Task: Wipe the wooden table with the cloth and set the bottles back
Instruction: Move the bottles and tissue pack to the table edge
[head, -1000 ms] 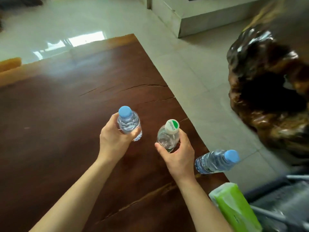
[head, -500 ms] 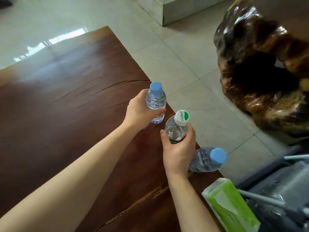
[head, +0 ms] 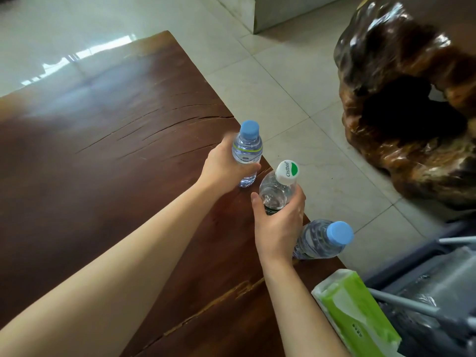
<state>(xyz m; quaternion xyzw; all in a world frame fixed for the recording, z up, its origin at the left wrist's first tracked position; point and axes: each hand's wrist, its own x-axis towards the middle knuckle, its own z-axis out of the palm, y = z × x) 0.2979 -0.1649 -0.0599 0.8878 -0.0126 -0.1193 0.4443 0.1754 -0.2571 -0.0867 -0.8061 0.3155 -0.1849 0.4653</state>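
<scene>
My left hand (head: 224, 169) grips a blue-capped water bottle (head: 246, 148) upright, its base on or just above the dark wooden table (head: 103, 155) near the right edge. My right hand (head: 279, 222) holds a clear bottle with a white and green cap (head: 279, 186), tilted a little, just nearer than the first. A third bottle with a blue cap (head: 322, 239) stands at the table's right edge, partly behind my right hand. No cloth is in view.
A green and white tissue pack (head: 356, 315) lies at the near right corner of the table. Beyond the edge are pale floor tiles (head: 296, 94), a large glossy carved wood stump (head: 412, 104), and a grey cart (head: 438, 284) at the lower right.
Both hands carried their bottles to the right, toward the table's right edge. The left hand's bottle has come down close to the tabletop beside the other two.
</scene>
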